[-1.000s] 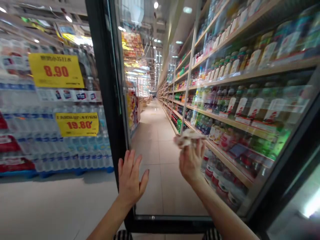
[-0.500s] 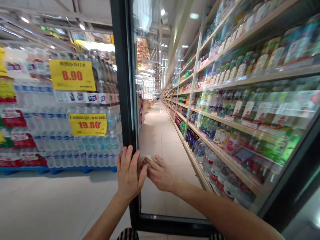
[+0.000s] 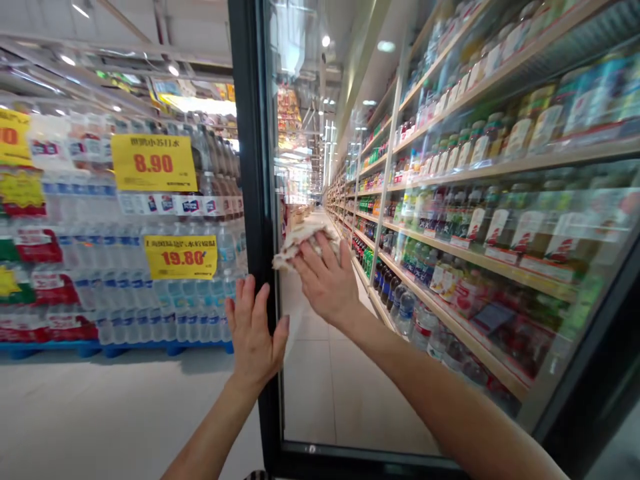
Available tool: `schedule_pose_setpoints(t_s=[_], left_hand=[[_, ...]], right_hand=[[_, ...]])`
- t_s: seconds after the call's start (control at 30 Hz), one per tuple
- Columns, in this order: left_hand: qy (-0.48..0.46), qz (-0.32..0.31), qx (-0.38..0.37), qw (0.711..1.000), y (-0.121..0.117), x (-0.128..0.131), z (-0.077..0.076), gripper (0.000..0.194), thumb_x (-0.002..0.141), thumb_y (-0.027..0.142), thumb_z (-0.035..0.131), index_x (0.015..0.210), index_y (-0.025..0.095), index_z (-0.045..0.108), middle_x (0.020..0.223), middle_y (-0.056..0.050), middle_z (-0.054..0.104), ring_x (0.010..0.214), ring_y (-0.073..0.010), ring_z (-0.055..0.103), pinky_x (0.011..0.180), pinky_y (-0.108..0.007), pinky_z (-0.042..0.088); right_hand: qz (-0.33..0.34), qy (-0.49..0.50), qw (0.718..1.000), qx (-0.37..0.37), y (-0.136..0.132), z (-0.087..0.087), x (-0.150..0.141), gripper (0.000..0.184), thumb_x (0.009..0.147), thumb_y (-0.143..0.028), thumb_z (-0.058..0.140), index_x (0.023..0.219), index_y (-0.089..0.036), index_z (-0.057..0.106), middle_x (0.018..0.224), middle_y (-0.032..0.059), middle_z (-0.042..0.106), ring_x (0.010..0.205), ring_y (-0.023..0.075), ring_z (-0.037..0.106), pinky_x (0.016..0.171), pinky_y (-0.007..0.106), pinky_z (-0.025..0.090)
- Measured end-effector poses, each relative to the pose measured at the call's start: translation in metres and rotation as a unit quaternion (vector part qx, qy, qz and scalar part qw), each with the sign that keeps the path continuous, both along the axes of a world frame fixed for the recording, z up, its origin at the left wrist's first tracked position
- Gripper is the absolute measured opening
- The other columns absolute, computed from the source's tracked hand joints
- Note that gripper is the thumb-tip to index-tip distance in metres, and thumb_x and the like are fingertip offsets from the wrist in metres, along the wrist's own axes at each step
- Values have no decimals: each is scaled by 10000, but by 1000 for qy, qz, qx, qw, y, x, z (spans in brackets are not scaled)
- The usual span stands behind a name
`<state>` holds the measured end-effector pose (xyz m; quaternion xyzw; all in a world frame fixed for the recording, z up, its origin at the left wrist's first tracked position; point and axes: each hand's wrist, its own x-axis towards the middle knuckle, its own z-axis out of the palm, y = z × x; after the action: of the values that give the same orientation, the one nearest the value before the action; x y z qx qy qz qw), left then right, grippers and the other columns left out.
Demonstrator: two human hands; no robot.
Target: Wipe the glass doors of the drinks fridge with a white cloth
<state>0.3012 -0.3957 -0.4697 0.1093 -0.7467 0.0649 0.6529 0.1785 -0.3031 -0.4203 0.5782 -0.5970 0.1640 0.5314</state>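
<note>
A pale, crumpled cloth [image 3: 306, 241] with darker patches lies against the glass door pane [image 3: 310, 373]. My right hand [image 3: 327, 277] presses it there, fingers spread over its lower right part. My left hand [image 3: 256, 333] rests on the black door frame [image 3: 253, 167] at the pane's left side. Its fingers are stretched upward, the thumb stands apart, and nothing is in it. A gap separates the two hands, with the right one higher.
Shelves of bottled drinks [image 3: 480, 247] show in the glass on the right, beside a long aisle. To the left, stacked packs of bottled water [image 3: 165, 320] stand on blue pallets [image 3: 175, 348], with yellow price signs [image 3: 154, 163] in front. Pale floor [image 3: 125, 407] lies below.
My right hand has moved up the glass with the cloth, which is now more spread out and easier to see. My left hand stays at the frame, now apart from the right.
</note>
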Motion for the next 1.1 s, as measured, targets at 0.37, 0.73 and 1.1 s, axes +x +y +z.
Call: schedule_pose_setpoints(t_s=[0.37, 0.73, 1.1], left_hand=[[41, 5, -26, 999, -11, 3, 47, 646, 823, 266, 455, 1392, 208, 157, 1477, -109, 163, 1366, -245, 118, 1096, -480, 100], [58, -10, -40, 997, -7, -7, 80, 635, 829, 290, 435, 1393, 204, 155, 1475, -108, 168, 1364, -248, 126, 1099, -484, 92], [70, -36, -82, 994, 13, -25, 119, 634, 829, 298, 423, 1394, 205, 151, 1482, -90, 151, 1361, -246, 140, 1100, -459, 101]], right_hand=[[-8, 28, 999, -21, -7, 45, 2, 407, 862, -250, 407, 1266, -211, 437, 1403, 45, 374, 1340, 284, 193, 1080, 562, 128], [-44, 40, 995, -82, -6, 100, -5, 394, 857, -276, 404, 1245, -218, 451, 1396, 39, 370, 1330, 295, 190, 1075, 548, 149], [-70, 57, 991, -100, 37, 119, -35, 369, 844, -255, 431, 1207, -234, 492, 1353, 45, 412, 1322, 296, 198, 1059, 521, 209]])
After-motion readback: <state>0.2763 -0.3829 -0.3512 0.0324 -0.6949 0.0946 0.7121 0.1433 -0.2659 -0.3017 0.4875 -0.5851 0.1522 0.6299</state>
